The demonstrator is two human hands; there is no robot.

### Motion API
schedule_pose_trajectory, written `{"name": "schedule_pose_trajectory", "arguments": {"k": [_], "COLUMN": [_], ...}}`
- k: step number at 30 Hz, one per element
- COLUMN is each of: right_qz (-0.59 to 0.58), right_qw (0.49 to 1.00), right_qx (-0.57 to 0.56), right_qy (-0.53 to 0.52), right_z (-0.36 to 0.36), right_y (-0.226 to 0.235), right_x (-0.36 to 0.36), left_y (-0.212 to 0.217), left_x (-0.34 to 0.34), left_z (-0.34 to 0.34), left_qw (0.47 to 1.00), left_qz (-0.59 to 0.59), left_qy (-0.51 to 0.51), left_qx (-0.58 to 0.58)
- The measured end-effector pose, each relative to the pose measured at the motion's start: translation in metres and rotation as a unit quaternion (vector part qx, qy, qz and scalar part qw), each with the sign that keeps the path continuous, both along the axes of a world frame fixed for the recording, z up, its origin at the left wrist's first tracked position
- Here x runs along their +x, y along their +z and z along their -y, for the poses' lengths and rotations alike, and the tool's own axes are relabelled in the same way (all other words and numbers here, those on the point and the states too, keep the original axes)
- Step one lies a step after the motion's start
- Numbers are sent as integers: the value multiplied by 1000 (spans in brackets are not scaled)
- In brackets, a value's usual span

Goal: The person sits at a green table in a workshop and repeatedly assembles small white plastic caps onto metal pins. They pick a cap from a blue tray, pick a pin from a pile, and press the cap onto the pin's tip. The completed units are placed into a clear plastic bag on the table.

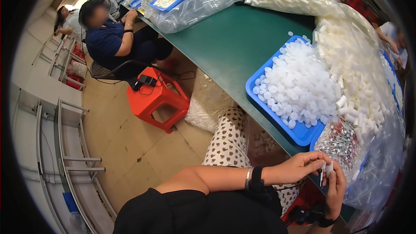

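1. Between my fingertips, over the table's near edge, is a small white cylinder (329, 169), smooth and matt, plastic or foam by its look. Just beside it, a slim, silvery rod-like piece (321, 178) points downward.
2. My left hand (305, 167) pinches at the slim piece; my right hand (336, 190) curls its fingers around the cylinder's side. Exactly which fingertip bears on which part, I cannot tell.
3. I judge that I am fitting or lining up these two pieces. The next move would call for a light, steady pinch, with the rod square to the cylinder's end.
4. Just beyond my hands, a heap of thin metal pins with red bits (338, 145) lies tangled, hard and shiny.
5. Next to it, a shallow blue plastic tray (268, 112) carries a mound of translucent white round discs (294, 82), flat and slick.
6. Farther over, a crinkled clear plastic bag (377, 195) spreads around many off-white stubby cylinders (351, 56).
7. Under it all runs a smooth dark-green tabletop (225, 43).
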State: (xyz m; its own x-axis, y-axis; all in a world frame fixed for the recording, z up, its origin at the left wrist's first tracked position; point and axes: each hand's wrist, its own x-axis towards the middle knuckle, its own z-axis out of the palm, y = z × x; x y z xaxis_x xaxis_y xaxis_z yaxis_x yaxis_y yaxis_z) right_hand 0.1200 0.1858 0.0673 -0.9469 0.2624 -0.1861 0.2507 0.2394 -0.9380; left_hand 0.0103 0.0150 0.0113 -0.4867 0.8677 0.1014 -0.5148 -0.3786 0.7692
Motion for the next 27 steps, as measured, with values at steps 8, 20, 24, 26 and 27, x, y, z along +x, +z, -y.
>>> {"name": "schedule_pose_trajectory", "arguments": {"k": [8, 20, 24, 26, 27], "right_qz": [37, 64, 54, 46, 52], "right_qw": [956, 997, 994, 980, 970], "right_qx": [-286, 20, -91, -190, -236], "right_qy": [-47, 28, -1, -27, -39], "right_z": [-1, 15, 19, 24, 24], "right_y": [-20, -25, -34, -27, -25], "right_x": [3, 11, 12, 10, 8], "left_y": [2, -23, -22, -20, -21], "left_x": [2, 9, 10, 9, 11], "left_z": [14, 5, 6, 7, 6], "left_qw": [960, 994, 989, 989, 990], "left_qz": [-260, 11, 61, 70, 61], "left_qy": [92, -32, -53, -56, -48], "left_qx": [-52, -103, -126, -119, -115]}}
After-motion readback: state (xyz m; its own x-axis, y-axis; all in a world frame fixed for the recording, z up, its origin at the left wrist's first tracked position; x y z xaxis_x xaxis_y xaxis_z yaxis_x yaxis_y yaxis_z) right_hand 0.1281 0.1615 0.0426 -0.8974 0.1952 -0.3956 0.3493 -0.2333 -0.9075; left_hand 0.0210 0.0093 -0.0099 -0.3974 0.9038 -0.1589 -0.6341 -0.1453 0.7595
